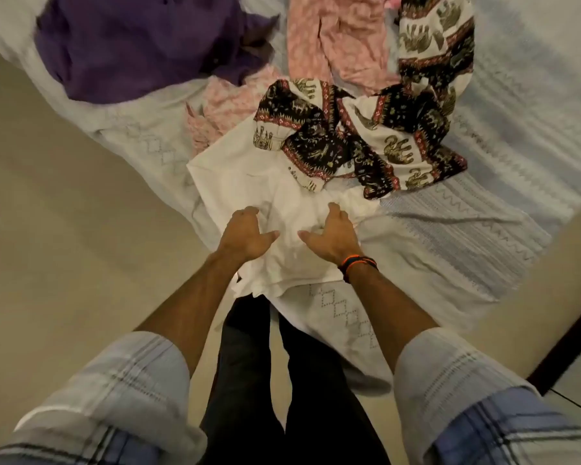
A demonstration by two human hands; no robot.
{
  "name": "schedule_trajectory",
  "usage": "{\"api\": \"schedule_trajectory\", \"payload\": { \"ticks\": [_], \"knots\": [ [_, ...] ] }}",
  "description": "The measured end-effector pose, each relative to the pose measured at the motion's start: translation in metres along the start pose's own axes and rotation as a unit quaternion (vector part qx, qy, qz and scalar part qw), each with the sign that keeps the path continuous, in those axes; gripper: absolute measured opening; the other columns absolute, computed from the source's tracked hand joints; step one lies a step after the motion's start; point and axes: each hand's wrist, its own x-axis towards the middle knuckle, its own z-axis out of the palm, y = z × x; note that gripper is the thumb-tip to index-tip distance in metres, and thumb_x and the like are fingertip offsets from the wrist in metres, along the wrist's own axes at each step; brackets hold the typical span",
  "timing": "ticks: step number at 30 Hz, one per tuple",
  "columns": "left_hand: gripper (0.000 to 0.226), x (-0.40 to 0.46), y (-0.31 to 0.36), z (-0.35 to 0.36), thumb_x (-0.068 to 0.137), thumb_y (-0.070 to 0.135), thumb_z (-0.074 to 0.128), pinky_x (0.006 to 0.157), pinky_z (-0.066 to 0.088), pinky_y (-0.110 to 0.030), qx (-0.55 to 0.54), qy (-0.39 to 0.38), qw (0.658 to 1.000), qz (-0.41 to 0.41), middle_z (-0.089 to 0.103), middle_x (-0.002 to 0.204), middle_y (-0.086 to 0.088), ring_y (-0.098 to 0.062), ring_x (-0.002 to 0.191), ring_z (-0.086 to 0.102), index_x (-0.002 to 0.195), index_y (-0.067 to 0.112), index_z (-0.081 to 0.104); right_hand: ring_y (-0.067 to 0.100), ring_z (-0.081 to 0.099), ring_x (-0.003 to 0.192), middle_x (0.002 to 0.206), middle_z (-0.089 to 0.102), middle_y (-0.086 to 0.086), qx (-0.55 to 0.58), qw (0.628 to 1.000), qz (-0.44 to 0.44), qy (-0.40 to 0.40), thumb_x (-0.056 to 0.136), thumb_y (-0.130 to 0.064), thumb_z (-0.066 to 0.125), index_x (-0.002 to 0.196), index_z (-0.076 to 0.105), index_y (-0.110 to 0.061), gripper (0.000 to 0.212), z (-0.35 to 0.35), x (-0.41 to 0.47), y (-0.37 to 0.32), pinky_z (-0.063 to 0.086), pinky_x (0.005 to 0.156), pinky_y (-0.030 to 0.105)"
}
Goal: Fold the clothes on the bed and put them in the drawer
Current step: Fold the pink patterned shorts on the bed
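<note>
Across the bed (467, 229), which fills the upper and right part of the view under a pale cover stitched with zigzag and diamond rows, lie four loose garments. Largest is the purple garment (131, 45), heaped near the bed's far left edge. Next comes the elephant-print cloth (399, 129), black, cream and red, which runs from the far edge down to the middle of the bed; its lower end lies over the far part of the white garment (249, 169). Between the purple heap and the print cloth sits the pink patterned garment (336, 38), part of it tucked under the print cloth. The white garment is spread at the bed's near corner, its lower hem hanging just over that corner, in front of the person's dark trousers (282, 380).

Both hands rest on the white garment, close together. On the left hand (245, 233) the fingers curl into the fabric and the thumb points inward. The right hand (329, 233) does the same, fingers bunching the cloth; dark and orange bands (358, 266) circle its wrist. Rolled checked sleeves (114, 380) cover both upper forearms. No writing or label can be read on any garment.
</note>
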Motion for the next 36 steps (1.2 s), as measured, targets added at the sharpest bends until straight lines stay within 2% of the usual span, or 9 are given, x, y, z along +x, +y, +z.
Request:
{"api": "schedule_trajectory", "payload": {
  "ticks": [6,10,13,18,21,24,27,31,36],
  "knots": [
    [0.082,0.026,-0.011,-0.002,0.083,0.035,0.075,0.109,0.033,-0.031,-0.012,-0.010,1.000,-0.019,0.039,0.150,-0.013,-0.026,0.137,0.039,0.147,0.007,0.033,0.035,0.044,0.132,0.144,0.043,0.018,0.074,0.993,0.079,0.037,0.073,-0.046,0.082,0.149,0.023,0.003,0.108,0.027,0.031,-0.018,0.041,0.106,0.039],
    [0.091,0.031,-0.010,-0.010,0.075,0.033,0.082,0.100,0.037,-0.029,-0.011,-0.031,0.999,-0.008,0.042,0.146,-0.013,-0.027,0.133,0.042,0.146,0.005,0.032,0.023,0.057,0.109,0.117,0.061,0.004,0.144,0.988,0.049,-0.005,0.078,-0.024,0.078,0.129,0.051,-0.005,0.061,0.031,0.041,-0.037,0.046,0.091,0.029],
    [0.096,0.027,-0.007,-0.020,0.064,0.031,0.089,0.082,0.040,-0.028,-0.019,-0.041,0.999,-0.014,0.048,0.134,-0.014,-0.029,0.119,0.049,0.138,0.004,0.034,0.027,0.063,0.097,0.100,0.066,0.005,0.204,0.978,0.014,-0.049,0.074,-0.014,0.077,0.099,0.066,-0.004,0.028,0.038,0.034,-0.059,0.053,0.088,0.043],
    [0.145,0.016,0.004,-0.062,0.047,0.028,0.096,0.095,0.051,-0.037,-0.134,-0.025,0.991,0.010,0.041,0.136,-0.001,-0.024,0.121,0.047,0.154,0.018,-0.002,0.028,0.067,0.106,0.113,0.072,0.012,0.317,0.939,-0.049,-0.126,0.078,-0.004,0.074,0.112,0.069,-0.003,0.035,0.010,0.008,-0.085,0.052,0.099,0.045],
    [0.118,0.009,0.016,-0.087,0.065,0.010,0.088,0.068,0.055,-0.019,-0.185,-0.022,0.982,0.035,0.049,0.125,0.005,-0.019,0.114,0.051,0.153,0.026,0.011,0.031,0.067,0.109,0.114,0.071,0.015,0.330,0.928,-0.084,-0.150,0.082,0.001,0.072,0.106,0.072,-0.005,0.025,-0.017,0.001,-0.097,0.053,0.099,0.044],
    [0.089,0.005,0.032,-0.108,0.067,0.013,0.085,0.078,0.044,-0.022,-0.141,0.050,0.986,0.077,0.058,0.126,0.002,-0.019,0.115,0.056,0.142,0.020,0.039,0.022,0.068,0.098,0.111,0.071,0.015,0.337,0.923,-0.125,-0.137,0.082,0.005,0.071,0.106,0.071,-0.005,0.026,-0.043,-0.002,-0.112,0.055,0.092,0.035],
    [0.079,0.005,0.049,-0.128,0.067,0.015,0.083,0.085,0.038,-0.023,-0.120,0.101,0.984,0.084,0.060,0.130,-0.003,-0.025,0.118,0.056,0.137,0.016,0.045,0.004,0.069,0.086,0.102,0.072,0.003,0.358,0.923,-0.114,-0.086,0.087,0.006,0.065,0.116,0.066,0.000,0.030,-0.071,-0.003,-0.121,0.054,0.076,0.019],
    [0.076,0.011,0.066,-0.156,0.070,0.008,0.079,0.087,0.036,-0.023,-0.120,0.167,0.975,0.085,0.058,0.132,-0.007,-0.028,0.121,0.053,0.138,0.011,0.045,0.011,0.066,0.100,0.100,0.072,-0.005,0.327,0.944,-0.043,0.008,0.084,-0.017,0.074,0.119,0.066,-0.014,0.037,-0.097,0.016,-0.106,0.051,0.099,0.038],
    [0.063,0.035,0.082,-0.180,0.072,-0.003,0.069,0.080,0.038,-0.020,-0.158,0.237,0.953,0.101,0.059,0.119,-0.002,-0.018,0.108,0.055,0.131,0.009,0.048,0.020,0.062,0.107,0.107,0.065,-0.004,0.226,0.970,0.023,0.089,0.078,-0.021,0.078,0.124,0.056,-0.017,0.051,-0.114,0.043,-0.093,0.050,0.101,0.039]
  ]
}}
